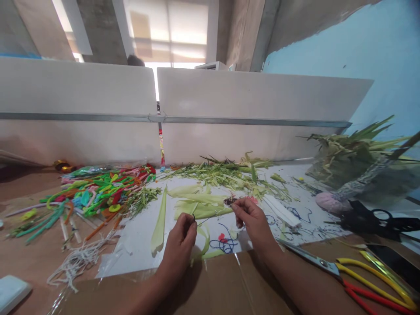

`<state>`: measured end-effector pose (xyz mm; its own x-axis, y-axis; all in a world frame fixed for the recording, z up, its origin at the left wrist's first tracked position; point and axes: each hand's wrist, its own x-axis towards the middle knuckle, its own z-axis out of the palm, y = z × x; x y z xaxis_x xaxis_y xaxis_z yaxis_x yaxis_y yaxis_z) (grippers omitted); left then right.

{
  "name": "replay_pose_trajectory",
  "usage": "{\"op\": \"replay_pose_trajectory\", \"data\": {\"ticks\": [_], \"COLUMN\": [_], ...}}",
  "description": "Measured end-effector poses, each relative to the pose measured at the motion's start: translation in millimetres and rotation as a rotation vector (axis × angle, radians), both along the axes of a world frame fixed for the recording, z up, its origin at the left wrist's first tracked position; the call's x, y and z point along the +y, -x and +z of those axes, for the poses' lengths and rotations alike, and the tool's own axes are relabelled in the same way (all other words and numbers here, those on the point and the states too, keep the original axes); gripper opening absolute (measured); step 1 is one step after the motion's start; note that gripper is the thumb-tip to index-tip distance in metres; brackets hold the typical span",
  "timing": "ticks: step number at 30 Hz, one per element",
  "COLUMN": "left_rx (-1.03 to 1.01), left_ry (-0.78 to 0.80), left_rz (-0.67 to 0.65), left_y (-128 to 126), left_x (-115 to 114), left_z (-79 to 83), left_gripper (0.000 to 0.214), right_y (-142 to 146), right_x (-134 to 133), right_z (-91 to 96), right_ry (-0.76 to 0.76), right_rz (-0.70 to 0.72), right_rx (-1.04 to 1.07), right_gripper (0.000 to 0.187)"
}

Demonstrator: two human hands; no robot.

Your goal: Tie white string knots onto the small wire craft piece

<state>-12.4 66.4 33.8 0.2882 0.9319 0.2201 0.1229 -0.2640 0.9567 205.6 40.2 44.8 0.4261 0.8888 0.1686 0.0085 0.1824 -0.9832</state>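
My left hand (182, 238) is closed in a pinch above the white sheet, with a bit of dark thread (202, 221) showing at its fingertips. To the right, my right hand (250, 218) is also pinched; what lies between its fingertips is too small to make out. A small dark brown bundle (230, 201) sits right by those fingertips. Pale green corn husk strips (203, 209) lie flat just beyond both hands, and a single husk piece (159, 225) lies further left. Between my wrists, a loose tangle of dark blue yarn (226, 245) rests beside a small red scrap (223, 237).
Colourful pipe cleaners (98, 192) and white string (82, 260) are heaped at left. Shredded green husk (216, 173) lines the back. Large scissors (341, 267) with yellow and red handles lie at right, near black-handled scissors (382, 216). A white partition (249, 98) stands behind.
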Motion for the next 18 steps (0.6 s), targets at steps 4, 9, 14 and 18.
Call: {"op": "replay_pose_trajectory", "data": {"ticks": [4,9,14,18], "left_rx": [0.057,0.26,0.532,0.642], "left_ry": [-0.016,-0.053,-0.149,-0.221], "left_rz": [0.017,-0.079,-0.22,-0.247], "left_y": [2,1,-1,-1], "left_x": [2,-2,-10,-12], "left_z": [0.4,1.6,2.4,-0.1], "left_gripper": [0.022,0.02,0.014,0.014], "right_y": [-5,-4,-1,-4], "right_x": [0,-1,-1,0], "right_z": [5.9,6.2,6.0,5.3], "right_ry": [-0.019,-0.016,-0.033,-0.049], "right_rz": [-0.087,-0.077,-0.046,-0.099], "right_rx": [0.104,0.141,0.118,0.137], "right_gripper": [0.043,0.045,0.041,0.043]}}
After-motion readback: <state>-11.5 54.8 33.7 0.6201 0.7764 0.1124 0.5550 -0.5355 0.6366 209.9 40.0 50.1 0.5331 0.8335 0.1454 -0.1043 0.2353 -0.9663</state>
